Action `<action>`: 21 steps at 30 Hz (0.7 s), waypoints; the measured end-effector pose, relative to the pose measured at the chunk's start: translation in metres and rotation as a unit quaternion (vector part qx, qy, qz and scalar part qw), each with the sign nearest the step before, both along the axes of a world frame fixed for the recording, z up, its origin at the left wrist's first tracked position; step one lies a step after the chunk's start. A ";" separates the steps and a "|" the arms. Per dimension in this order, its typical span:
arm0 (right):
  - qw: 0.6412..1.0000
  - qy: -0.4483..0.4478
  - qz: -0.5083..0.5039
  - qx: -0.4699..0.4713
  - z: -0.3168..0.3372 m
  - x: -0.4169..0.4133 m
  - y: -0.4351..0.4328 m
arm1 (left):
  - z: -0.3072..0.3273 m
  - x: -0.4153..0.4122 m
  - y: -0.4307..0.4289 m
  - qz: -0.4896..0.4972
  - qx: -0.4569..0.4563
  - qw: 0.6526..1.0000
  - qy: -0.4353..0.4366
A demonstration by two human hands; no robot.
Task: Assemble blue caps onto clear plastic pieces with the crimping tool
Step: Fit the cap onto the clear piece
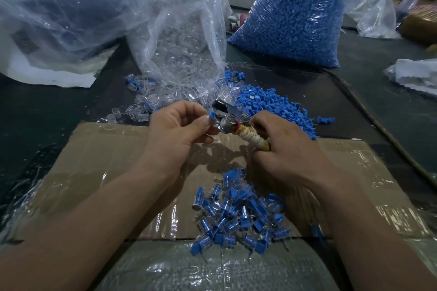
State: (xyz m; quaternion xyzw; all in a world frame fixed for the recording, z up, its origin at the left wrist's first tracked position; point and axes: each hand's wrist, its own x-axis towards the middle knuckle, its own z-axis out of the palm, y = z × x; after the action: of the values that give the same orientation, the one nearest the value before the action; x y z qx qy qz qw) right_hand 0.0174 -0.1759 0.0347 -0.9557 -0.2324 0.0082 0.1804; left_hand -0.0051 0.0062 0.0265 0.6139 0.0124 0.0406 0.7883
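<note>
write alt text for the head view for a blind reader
A person's left hand pinches a blue cap at the head of a crimping tool, whose wrapped handle the right hand grips. Below, finished pieces lie on cardboard; a bag of clear pieces and a bag of blue caps stand behind.

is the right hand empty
No, the right hand grips the wrapped handle of the crimping tool.

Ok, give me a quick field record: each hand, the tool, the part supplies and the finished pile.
left hand: pinches a small blue plastic cap beside the tool's head
right hand: grips the tape-wrapped handle of the metal crimping tool
loose blue caps: heap on the dark table
clear plastic pieces: spilling from an open clear bag
finished pieces: pile on the taped cardboard box
</note>
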 end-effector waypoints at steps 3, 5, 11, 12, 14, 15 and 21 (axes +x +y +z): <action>1.000 0.002 0.004 0.001 0.001 0.000 0.000 | 0.000 -0.001 -0.001 0.001 0.007 1.000 -0.006; 1.000 0.001 0.002 0.010 0.002 0.000 0.001 | 0.000 -0.002 -0.002 0.003 0.018 1.000 -0.011; 0.999 -0.002 -0.007 0.034 0.004 -0.001 0.005 | 0.000 -0.004 -0.003 0.023 0.048 0.998 -0.033; 0.999 0.000 -0.008 0.033 0.004 -0.002 0.005 | 0.000 -0.004 -0.003 0.024 0.051 0.998 -0.036; 0.999 0.005 -0.012 0.030 0.004 -0.002 0.006 | 0.000 -0.005 -0.003 0.028 0.053 0.997 -0.038; 0.999 0.007 -0.013 0.029 0.004 -0.001 0.006 | 0.000 -0.005 -0.004 0.030 0.053 0.997 -0.036; 1.000 -0.004 -0.012 0.018 0.003 -0.001 0.008 | 0.000 -0.005 -0.004 0.041 0.072 0.996 -0.039</action>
State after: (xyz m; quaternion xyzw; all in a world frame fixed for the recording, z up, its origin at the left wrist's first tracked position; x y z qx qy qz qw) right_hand 0.0164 -0.1679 0.0380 -0.9551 -0.2214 -0.0015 0.1968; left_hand -0.0098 0.0025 0.0261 0.6656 0.0042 0.0976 0.7399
